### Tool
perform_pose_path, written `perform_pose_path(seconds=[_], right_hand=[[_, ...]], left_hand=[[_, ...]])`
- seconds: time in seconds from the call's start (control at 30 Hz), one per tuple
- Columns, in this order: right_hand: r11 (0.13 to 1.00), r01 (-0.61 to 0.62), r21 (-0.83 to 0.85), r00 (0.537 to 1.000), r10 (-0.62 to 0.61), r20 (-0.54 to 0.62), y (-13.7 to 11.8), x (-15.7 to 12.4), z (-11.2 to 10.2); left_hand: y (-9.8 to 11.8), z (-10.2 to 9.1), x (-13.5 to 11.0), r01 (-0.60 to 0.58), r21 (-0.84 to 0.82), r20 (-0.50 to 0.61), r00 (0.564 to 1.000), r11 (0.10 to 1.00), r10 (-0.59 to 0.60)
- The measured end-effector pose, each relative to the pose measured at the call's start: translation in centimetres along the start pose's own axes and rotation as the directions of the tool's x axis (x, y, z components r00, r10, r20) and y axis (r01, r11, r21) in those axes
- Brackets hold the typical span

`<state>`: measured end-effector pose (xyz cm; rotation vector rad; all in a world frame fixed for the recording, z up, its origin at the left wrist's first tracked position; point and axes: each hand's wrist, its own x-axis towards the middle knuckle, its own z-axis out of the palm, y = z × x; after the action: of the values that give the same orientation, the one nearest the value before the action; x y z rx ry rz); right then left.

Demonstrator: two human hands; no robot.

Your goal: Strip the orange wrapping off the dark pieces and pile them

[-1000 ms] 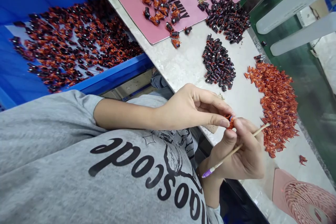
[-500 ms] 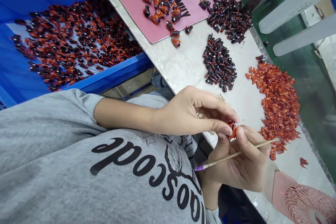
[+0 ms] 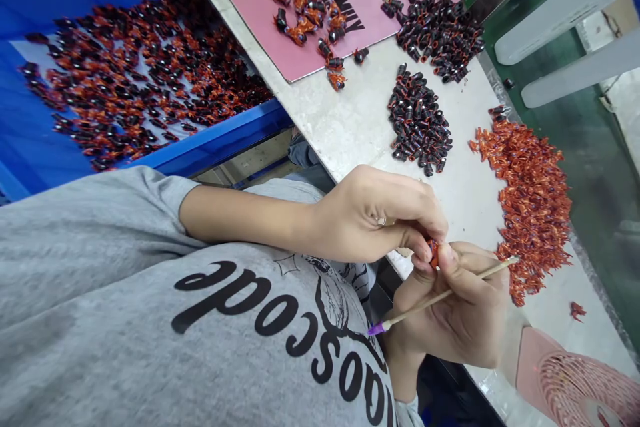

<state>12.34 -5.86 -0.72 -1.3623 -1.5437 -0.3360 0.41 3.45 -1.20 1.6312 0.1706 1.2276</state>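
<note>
My left hand [image 3: 375, 217] reaches in from the left, its thumb and fingers closed on a small orange and dark piece [image 3: 434, 253]. My right hand [image 3: 457, 307] meets it from below, thumb and fingertips pinching the same piece, which is mostly covered by fingers. Across the right palm runs a thin wooden stick [image 3: 435, 300], held under the thumb, its purple end pointing towards my shirt. Right of the hands lies a large heap of small orange parts [image 3: 535, 207]. Farther up the table is a pile of dark, hollow parts [image 3: 420, 120].
A second dark pile [image 3: 443, 33] lies near the far edge. Joined orange-and-black pieces rest on a pink printed mat [image 3: 295, 63]. A blue bin [image 3: 200, 137] full of similar pieces stands at the left. A pink fan [image 3: 575, 380] sits at lower right on the white table [image 3: 340, 113].
Both hands have shifted slightly left with the piece. My left fingers have curled more tightly around it. The stick has moved slightly left and down with the right hand.
</note>
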Motion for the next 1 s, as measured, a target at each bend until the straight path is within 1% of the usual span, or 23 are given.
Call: perform_pose_path(seconds=[0.13,0.23,0.3,0.37,0.43,0.53,0.6,0.67,0.77,0.83,0.87,0.93,1.0], right_hand=[[1.0,0.011,0.008,1.0,-0.011,0.015,0.2,0.1,0.0],[0.998,-0.04,0.054,0.999,0.041,-0.01,0.3,0.1,0.1],[0.992,-0.085,0.092,0.996,0.085,-0.001,0.3,0.1,0.0],[0.986,-0.12,0.12,0.993,0.117,0.034,0.4,0.2,-0.2],[0.98,-0.154,0.128,0.987,0.146,0.069,0.6,0.2,-0.5],[0.97,-0.198,0.142,0.979,0.188,0.08,0.8,0.2,-0.8],[0.965,-0.206,0.16,0.978,0.196,0.076,0.8,0.3,-0.8],[0.965,-0.204,0.164,0.978,0.192,0.082,0.7,0.4,-0.9],[0.964,-0.196,0.181,0.979,0.182,0.092,0.5,0.8,-0.8],[0.961,-0.182,0.21,0.982,0.168,0.082,0.4,1.0,-0.6],[0.96,-0.173,0.222,0.984,0.16,0.073,0.4,1.1,-0.5],[0.96,-0.155,0.233,0.988,0.146,0.054,0.5,1.3,-0.3],[0.962,-0.136,0.237,0.991,0.132,0.031,0.6,1.4,-0.1]], left_hand=[[-0.3,0.1,-0.3,0.049,-0.037,-0.031,0.998,0.998,-0.05],[-0.7,0.0,-0.2,0.093,-0.085,-0.025,0.995,0.992,-0.096],[-1.0,0.0,0.0,0.086,-0.123,-0.039,0.995,0.989,-0.092],[-1.3,0.1,0.0,0.071,-0.177,-0.065,0.994,0.982,-0.084],[-1.4,0.2,-0.1,0.076,-0.248,-0.085,0.991,0.966,-0.1],[-1.4,0.3,-0.2,0.153,-0.374,-0.068,0.979,0.915,-0.191],[-1.3,0.3,-0.3,0.249,-0.474,-0.022,0.955,0.845,-0.294],[-1.2,0.2,-0.2,0.365,-0.582,0.055,0.909,0.726,-0.413],[-1.2,0.1,0.0,0.49,-0.727,0.189,0.816,0.481,-0.547],[-1.2,0.1,0.1,0.53,-0.784,0.272,0.76,0.322,-0.591],[-1.1,0.1,0.2,0.541,-0.8,0.304,0.739,0.26,-0.601],[-1.1,0.0,0.2,0.55,-0.815,0.344,0.713,0.183,-0.611],[-1.0,0.0,0.1,0.546,-0.823,0.351,0.705,0.156,-0.617]])
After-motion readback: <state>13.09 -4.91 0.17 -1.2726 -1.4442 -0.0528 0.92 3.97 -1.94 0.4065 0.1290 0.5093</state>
